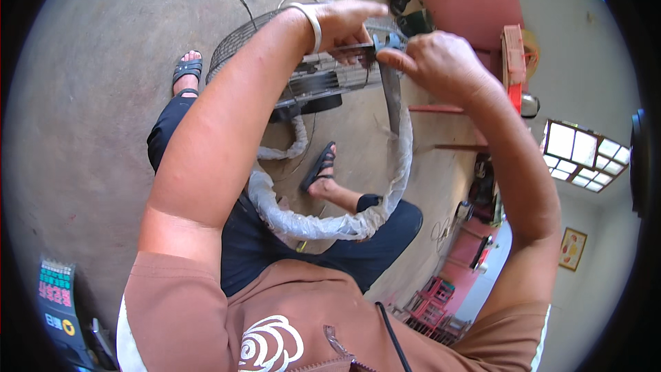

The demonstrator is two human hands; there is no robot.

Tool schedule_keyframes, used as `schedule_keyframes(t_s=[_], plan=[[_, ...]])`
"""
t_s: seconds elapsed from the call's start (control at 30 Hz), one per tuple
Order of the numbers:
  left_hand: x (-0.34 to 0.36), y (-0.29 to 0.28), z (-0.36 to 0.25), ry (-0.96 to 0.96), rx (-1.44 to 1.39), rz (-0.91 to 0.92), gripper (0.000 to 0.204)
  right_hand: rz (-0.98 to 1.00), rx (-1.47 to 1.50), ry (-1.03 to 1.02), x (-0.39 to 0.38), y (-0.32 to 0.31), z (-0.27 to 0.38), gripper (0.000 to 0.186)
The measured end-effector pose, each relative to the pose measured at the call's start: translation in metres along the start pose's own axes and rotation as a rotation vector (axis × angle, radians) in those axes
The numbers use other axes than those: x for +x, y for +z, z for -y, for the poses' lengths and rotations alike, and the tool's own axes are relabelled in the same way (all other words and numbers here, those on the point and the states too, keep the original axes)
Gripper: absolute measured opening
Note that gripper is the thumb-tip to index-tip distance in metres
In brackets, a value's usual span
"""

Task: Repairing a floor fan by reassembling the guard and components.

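Fingers of left hand (344, 24) and right hand (434, 62) pinched on grey blade (391, 89), plastic-wrapped ring (323, 224) near, wire fan guard (241, 38) far left, bare floor (103, 96) left.

Both arms reach far out in front of the body, and the two hands meet close together. The left arm is bare and bent a little at the elbow. The left hand (344, 21) has its fingers curled and pinched shut, with one finger sticking out to the right. The right hand (434, 62) is curled too, with its thumb and finger pressed tight. The hands nearly touch.
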State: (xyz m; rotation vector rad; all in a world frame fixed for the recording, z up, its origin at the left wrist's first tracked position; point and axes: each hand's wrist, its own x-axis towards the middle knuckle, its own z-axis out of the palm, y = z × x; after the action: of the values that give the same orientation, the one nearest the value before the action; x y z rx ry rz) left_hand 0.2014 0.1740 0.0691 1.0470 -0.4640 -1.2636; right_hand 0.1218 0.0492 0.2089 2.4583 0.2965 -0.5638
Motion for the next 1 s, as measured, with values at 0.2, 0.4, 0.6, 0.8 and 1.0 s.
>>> schedule_keyframes(t_s=[0.2,0.4,0.6,0.8,1.0], plan=[[0.006,-0.02,0.007,-0.002,-0.039,0.055,0.086,-0.282,0.229,-0.414,0.009,0.006,-0.027,0.049],[0.001,-0.016,-0.002,-0.041,-0.132,0.226,0.083,0.021,0.197,-0.295,-0.001,-0.021,-0.01,0.053],[0.003,-0.018,0.002,-0.101,-0.146,0.19,0.095,-0.494,0.378,-0.152,-0.034,-0.003,0.001,0.045],[0.002,-0.011,-0.003,-0.075,-0.139,0.189,0.097,0.069,0.228,-0.161,-0.013,-0.015,-0.004,0.036],[0.003,-0.01,-0.008,-0.11,-0.16,0.116,0.076,-0.675,0.497,-0.472,-0.002,0.016,-0.024,0.037]])
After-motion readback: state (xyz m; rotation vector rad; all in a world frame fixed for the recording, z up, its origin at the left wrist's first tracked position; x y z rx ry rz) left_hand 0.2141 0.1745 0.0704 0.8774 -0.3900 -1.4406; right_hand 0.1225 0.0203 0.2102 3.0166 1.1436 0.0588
